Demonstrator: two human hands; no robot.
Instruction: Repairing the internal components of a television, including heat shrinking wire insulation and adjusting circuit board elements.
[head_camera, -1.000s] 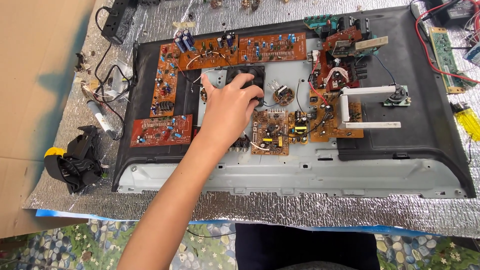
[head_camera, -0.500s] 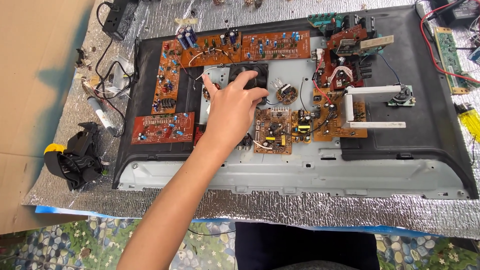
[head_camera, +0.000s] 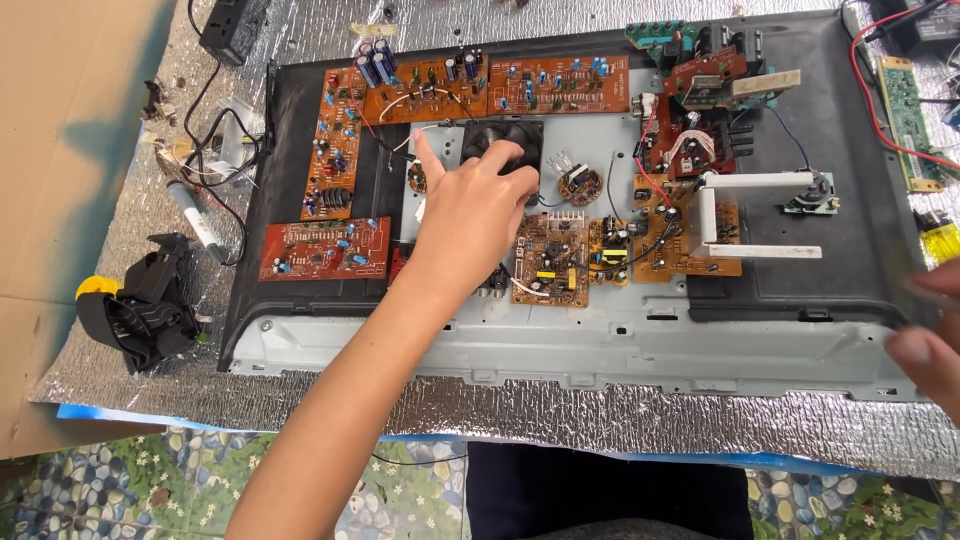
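The left hand (head_camera: 470, 215) lies spread, fingers open, over the square black cooling fan (head_camera: 503, 150) at the middle of the wide black plastic back panel (head_camera: 840, 200), seemingly steadying it, while the right hand (head_camera: 930, 335), fingers curled on nothing, touches the panel's right edge.

The right hand (head_camera: 930, 335) is now being brought into view at the right edge, its blurred fingertips being held just beside the lower right corner of the black panel (head_camera: 850, 150); earlier it was out of sight. The left hand (head_camera: 470, 215) is being shifted slightly over the black fan (head_camera: 505, 140), the forefinger being raised more upright.
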